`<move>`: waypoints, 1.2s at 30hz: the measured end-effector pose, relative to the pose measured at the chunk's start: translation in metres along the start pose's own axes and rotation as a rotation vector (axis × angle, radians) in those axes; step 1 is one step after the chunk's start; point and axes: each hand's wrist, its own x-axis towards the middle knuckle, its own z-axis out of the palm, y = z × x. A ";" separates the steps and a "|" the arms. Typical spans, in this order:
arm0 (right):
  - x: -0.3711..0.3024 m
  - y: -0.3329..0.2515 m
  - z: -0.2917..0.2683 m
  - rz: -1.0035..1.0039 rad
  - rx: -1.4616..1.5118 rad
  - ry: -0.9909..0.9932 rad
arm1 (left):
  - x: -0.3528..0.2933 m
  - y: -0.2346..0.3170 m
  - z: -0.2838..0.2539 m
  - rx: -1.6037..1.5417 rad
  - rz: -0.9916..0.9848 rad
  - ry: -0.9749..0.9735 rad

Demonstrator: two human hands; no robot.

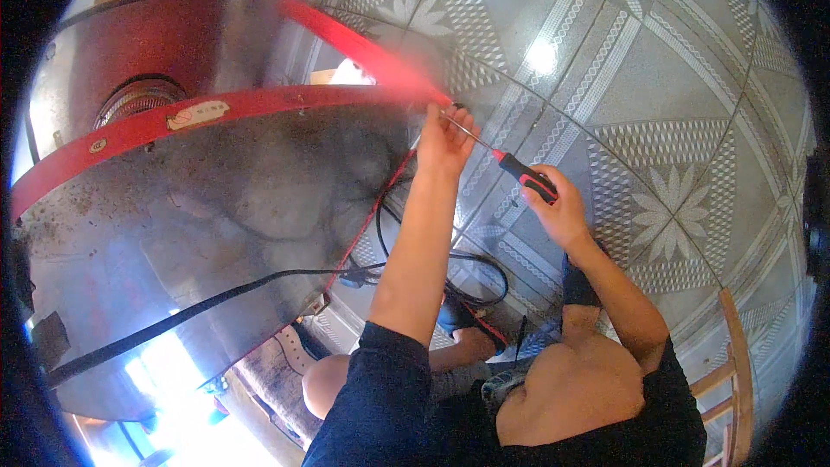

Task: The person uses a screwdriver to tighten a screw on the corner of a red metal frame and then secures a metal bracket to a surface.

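A screwdriver (529,178) with a black-and-red handle sits just right of centre, slanting from the right hand (558,210) up and left toward the left hand (447,143). The right hand's grip is closed around the rear of the handle; the red collar and the thin metal shaft stick out ahead of it, beyond the fingers. The shaft reaches in among the left hand's fingers, which are half curled, palm turned up, at the right-hand corner of the red rim (268,100); whether that grip pinches the shaft or only rests beside it, I cannot tell, and the tip is hidden. The rim edges a large scuffed metal panel (251,199) filling the left of the frame, with a pale label (197,114) on the rim at upper left. A black cable (186,318) crosses the lower left and loops near the centre. Patterned floor tiles (670,212) spread at right, and a wooden chair (737,355) stands at lower right.
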 end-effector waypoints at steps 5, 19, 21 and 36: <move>0.001 -0.018 -0.006 -0.225 -0.314 0.142 | 0.007 0.001 0.005 -0.082 -0.053 -0.026; 0.002 -0.033 -0.007 -0.180 -0.325 0.077 | 0.017 0.002 0.012 -0.167 -0.069 -0.043; -0.001 -0.033 -0.007 -0.210 -0.374 0.089 | 0.018 0.004 0.012 -0.154 -0.056 -0.052; 0.007 -0.008 0.000 0.352 0.214 -0.378 | 0.014 -0.001 0.013 -0.027 -0.052 -0.010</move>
